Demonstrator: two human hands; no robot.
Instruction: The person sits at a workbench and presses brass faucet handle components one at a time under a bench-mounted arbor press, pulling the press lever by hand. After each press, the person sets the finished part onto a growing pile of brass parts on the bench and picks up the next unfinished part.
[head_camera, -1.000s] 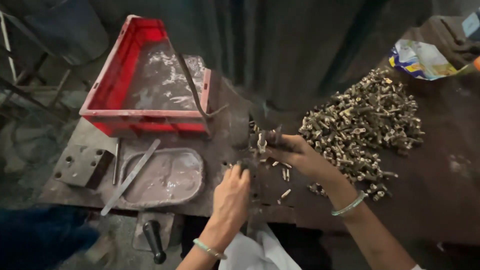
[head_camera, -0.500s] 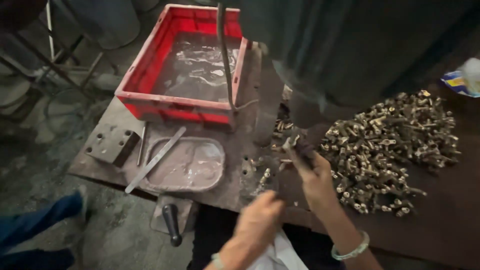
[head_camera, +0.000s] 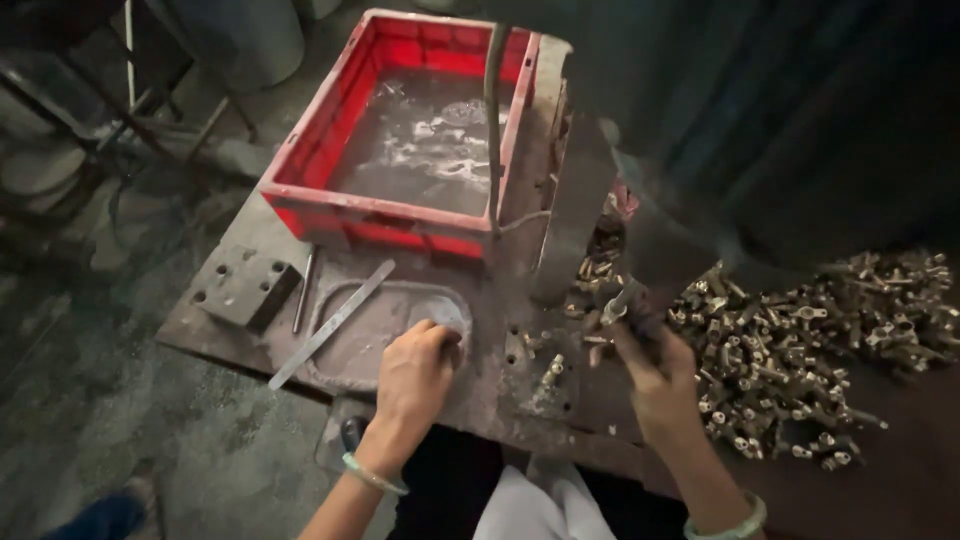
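Red plastic crate (head_camera: 330, 170) at top centre, standing on the rusty steel plate (head_camera: 250, 240); inside, only a wet, greyish film with pale streaks, no loose parts visible. Below the crate, a shallow oval tray (head_camera: 350, 345) sunk in the plate, holding grey dust or filings; a flat metal strip (head_camera: 332, 324) laid across its left rim, long axis running diagonally from lower left to upper right. Left of the tray, a drilled steel block (head_camera: 245, 288) with a thin rod just beside it.

Left hand (head_camera: 415, 375) resting on the right end of the tray, fingers curled together and pressed down; anything under them hidden.

Right hand (head_camera: 655, 375) raised beside the machine column (head_camera: 575, 215), fingers clamped on a small metal fitting (head_camera: 615, 305). Long axis of the fitting tilted, tip pointing up and to the left, toward the column base. Exact shape too small to tell.

Right of the hand, a loose heap of brass-coloured fittings (head_camera: 810, 350) spread on the bench, lying in all directions.
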